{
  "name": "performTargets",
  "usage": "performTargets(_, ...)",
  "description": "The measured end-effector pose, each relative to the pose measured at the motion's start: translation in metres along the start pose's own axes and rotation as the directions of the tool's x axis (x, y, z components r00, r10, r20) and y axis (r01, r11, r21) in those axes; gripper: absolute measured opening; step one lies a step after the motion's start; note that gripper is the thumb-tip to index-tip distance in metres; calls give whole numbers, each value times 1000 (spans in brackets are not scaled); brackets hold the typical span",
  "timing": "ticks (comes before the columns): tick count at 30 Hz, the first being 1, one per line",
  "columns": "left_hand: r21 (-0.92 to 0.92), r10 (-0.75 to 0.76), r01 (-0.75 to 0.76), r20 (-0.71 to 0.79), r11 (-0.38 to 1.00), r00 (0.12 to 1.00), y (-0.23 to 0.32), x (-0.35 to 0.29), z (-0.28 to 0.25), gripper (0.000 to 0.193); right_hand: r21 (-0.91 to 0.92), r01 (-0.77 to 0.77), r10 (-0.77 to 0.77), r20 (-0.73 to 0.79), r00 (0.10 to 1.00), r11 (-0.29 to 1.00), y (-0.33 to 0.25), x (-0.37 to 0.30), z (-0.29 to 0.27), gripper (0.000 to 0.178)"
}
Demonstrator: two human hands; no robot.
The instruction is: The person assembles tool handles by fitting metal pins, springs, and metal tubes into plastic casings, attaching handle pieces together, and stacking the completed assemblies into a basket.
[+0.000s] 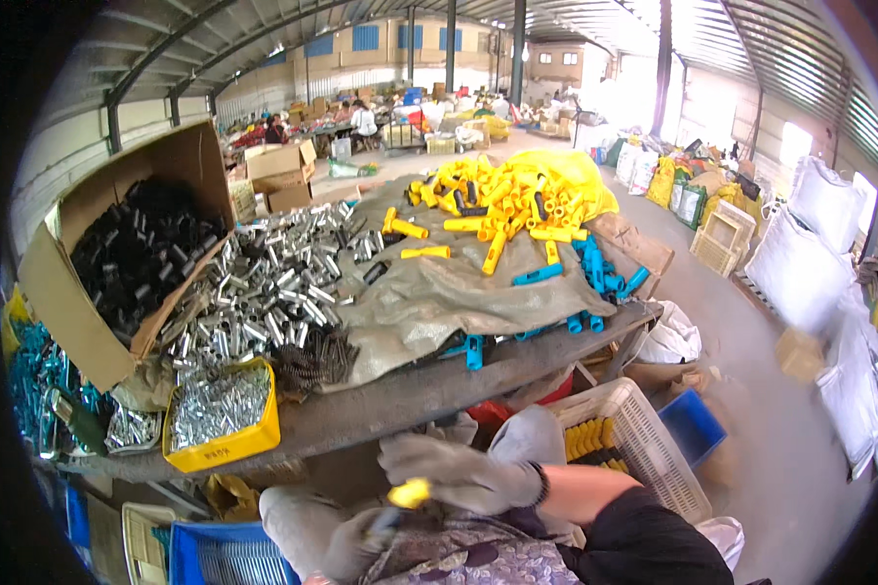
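While gripped, yellow part [409,493] between right hand [458,475], left hand [346,543].

One cardboard box [78,292], one yellow tray [226,444], two gloved hands [458,473].

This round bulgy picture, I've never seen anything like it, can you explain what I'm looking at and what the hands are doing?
It comes from a wide fisheye camera worn on a person's head, looking down, so straight edges bend. At the bottom are that person's own gloved hands: the right hand and left hand together hold a small yellow-tipped part. Ahead is a workbench bearing a cardboard box of black tubes, a heap of silver metal tubes, a yellow tray of small metal pieces, yellow plastic handles and blue handles. Other people work far behind.
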State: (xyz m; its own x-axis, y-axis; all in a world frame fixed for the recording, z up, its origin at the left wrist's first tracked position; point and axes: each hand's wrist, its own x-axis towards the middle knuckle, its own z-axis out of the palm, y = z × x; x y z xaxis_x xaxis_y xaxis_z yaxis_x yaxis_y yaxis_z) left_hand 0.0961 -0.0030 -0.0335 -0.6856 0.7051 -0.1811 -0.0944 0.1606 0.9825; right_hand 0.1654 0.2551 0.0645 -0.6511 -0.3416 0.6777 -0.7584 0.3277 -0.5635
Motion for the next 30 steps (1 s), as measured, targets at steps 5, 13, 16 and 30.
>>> performTargets(5, 300, -7, -24, 101, 954, 995, 15, 1, -35, 46, 178, -356, 355, 38, 934, 917, 55, -5, -5, 39)
performTargets(13, 326, 458, -436, 8, 839, 889, 68, 11, -15, 37, 276, -64, 52, 48, 997, 959, 36, 10, -7, 43)
performTargets(16, 347, 181, -255, 231, 903, 956, 4, 7, 4, 37, 27, 40, -42, 79, 996, 999, 38, 35, -8, 39)
performTargets(30, -63, -127, 201, 589, 977, 798, 4, 18, -51, 58, 187, -699, 649, 266, 712, 690, 82, 46, -18, 31)
